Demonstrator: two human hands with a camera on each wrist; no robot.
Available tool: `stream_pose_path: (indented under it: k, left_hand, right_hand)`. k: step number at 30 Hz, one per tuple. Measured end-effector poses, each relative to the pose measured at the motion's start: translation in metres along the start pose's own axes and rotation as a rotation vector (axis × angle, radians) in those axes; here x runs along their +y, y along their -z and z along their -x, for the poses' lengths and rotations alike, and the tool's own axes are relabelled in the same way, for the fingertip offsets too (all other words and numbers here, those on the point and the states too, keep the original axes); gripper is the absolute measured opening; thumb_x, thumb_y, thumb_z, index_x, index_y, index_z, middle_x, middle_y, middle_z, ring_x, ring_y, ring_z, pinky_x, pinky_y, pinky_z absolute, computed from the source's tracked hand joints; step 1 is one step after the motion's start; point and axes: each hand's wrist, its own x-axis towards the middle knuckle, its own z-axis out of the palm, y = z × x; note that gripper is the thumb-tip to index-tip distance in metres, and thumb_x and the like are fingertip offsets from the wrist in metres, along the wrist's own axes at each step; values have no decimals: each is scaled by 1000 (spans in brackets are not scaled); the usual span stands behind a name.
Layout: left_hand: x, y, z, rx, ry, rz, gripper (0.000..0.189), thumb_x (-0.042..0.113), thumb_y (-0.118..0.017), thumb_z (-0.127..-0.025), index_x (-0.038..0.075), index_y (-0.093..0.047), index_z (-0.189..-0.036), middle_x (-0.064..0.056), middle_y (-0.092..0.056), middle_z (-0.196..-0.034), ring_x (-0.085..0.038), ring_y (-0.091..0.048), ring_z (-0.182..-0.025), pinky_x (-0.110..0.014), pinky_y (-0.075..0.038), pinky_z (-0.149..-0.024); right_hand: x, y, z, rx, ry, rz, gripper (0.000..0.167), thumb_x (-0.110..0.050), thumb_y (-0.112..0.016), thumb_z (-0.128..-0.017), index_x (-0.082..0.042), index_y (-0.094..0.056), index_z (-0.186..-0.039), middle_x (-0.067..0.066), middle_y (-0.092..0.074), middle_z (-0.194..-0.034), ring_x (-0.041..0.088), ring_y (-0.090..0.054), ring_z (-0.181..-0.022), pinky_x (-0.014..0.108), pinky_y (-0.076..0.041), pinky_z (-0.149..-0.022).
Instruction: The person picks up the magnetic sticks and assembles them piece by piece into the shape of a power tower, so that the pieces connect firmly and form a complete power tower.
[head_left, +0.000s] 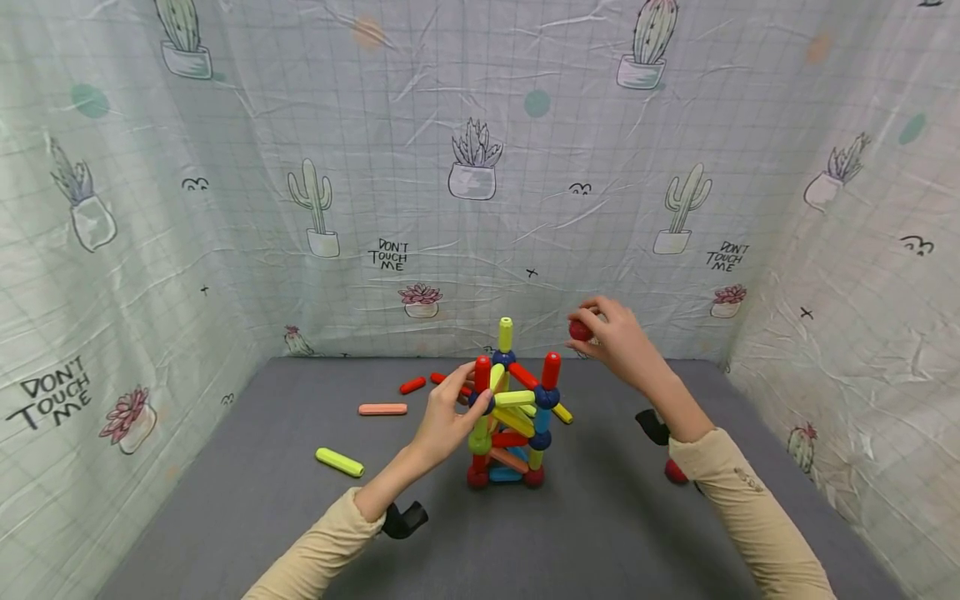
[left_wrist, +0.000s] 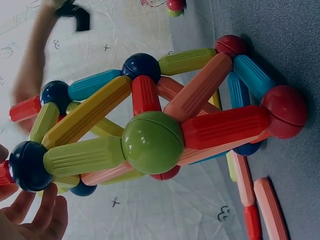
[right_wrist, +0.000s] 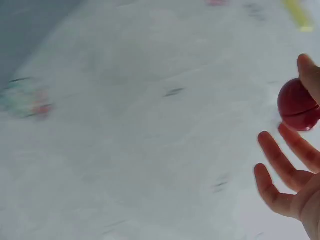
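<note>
A tower of coloured magnetic sticks and balls (head_left: 514, 422) stands upright on the grey table. My left hand (head_left: 442, 417) holds its upper left corner, with fingers and thumb around a dark blue ball (left_wrist: 31, 166) and the base of an upright red stick (head_left: 482, 372). Another red stick (head_left: 552, 371) rises from the right corner, and a yellow-green stick (head_left: 506, 334) from the back one. To the right of the tower top, my right hand (head_left: 618, 342) pinches a red ball (head_left: 580, 330) between thumb and fingers, raised above the table; its other fingers are spread in the right wrist view.
Left of the tower lie a loose yellow-green stick (head_left: 340, 462), a pink stick (head_left: 382, 409) and a short red stick (head_left: 412, 385). Another red ball (head_left: 676, 472) shows beside the right forearm. A cactus-printed curtain (head_left: 525, 225) encloses the table's back and sides.
</note>
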Motion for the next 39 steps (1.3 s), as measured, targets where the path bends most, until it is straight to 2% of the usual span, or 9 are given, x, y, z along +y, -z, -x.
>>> stream_pose_path:
  k: [4, 9, 16, 18, 22, 27, 33, 36, 39]
  left_hand:
    - [0, 0, -1, -2, -9, -3, 38, 17, -56, -88, 8, -49, -124, -10, -60, -100, -16, -56, -83, -34, -50, -64]
    - [0, 0, -2, -8, -6, -6, 37, 17, -55, -88, 7, -49, -123, -10, -60, -99, -15, -57, -82, -28, -49, -65]
    - [-1, 0, -2, -4, -8, -8, 36, 16, -55, -88, 5, -50, -122, -10, -60, -98, -15, -57, -83, -26, -49, -65]
    - [-2, 0, -2, -4, -10, -8, 36, 16, -55, -88, 5, -50, -122, -10, -60, -98, -16, -57, -82, -26, -49, -65]
    - [-2, 0, -2, -1, -12, -8, 36, 15, -56, -87, 5, -50, -121, -10, -60, -98, -15, -57, -81, -25, -49, -65]
    - [0, 1, -3, 0, -10, -6, 36, 16, -55, -88, 5, -50, -121, -10, -60, -98, -15, -56, -82, -25, -49, -65]
    - [-3, 3, -2, 23, -10, -27, 36, 15, -56, -87, 4, -50, -121, -10, -60, -99, -15, -56, -81, -27, -49, -64]
    - [-3, 2, -1, 22, -24, -33, 36, 15, -56, -87, 4, -50, -121, -11, -60, -99, -16, -56, -81, -27, -49, -63]
    - [-3, 2, -1, 10, -32, -33, 36, 16, -56, -87, 4, -50, -121, -10, -60, -98, -15, -56, -81, -26, -49, -63]
  right_hand:
    - [-23, 7, -36, 13, 90, -40, 40, -21, -73, -71, -16, -62, -109, 8, -56, -97, 24, -51, -90, 41, -41, -73]
    - [-41, 1, -60, -27, 123, -34, 41, -19, -69, -75, -10, -57, -113, 8, -60, -102, 23, -48, -90, 38, -40, -73]
    - [-46, -15, -71, -124, 66, 8, 35, -24, -63, -81, -10, -56, -113, 6, -61, -106, 21, -44, -88, 37, -37, -71]
    - [-45, -16, -71, -151, 50, -5, 38, -25, -63, -81, -11, -55, -117, 6, -60, -111, 22, -46, -93, 39, -38, -75]
    - [-39, -11, -66, -125, 19, -47, 44, -24, -63, -82, -12, -52, -122, 9, -57, -117, 25, -48, -104, 46, -39, -85]
    - [-20, -3, -35, -30, -5, -30, 39, -18, -63, -82, -10, -54, -120, 10, -58, -112, 26, -50, -99, 45, -40, -81]
    - [17, -6, 37, -71, 19, 95, 34, -16, -66, -79, -9, -59, -111, 9, -62, -101, 24, -50, -86, 40, -38, -69]
    - [39, -7, 80, -99, 14, 148, 31, -33, -50, -90, -9, -62, -107, 8, -63, -96, 24, -50, -82, 38, -36, -64]
    - [56, -7, 124, -137, 7, 173, 57, -47, -20, -93, -10, -64, -100, 6, -63, -91, 24, -50, -79, 34, -33, -59]
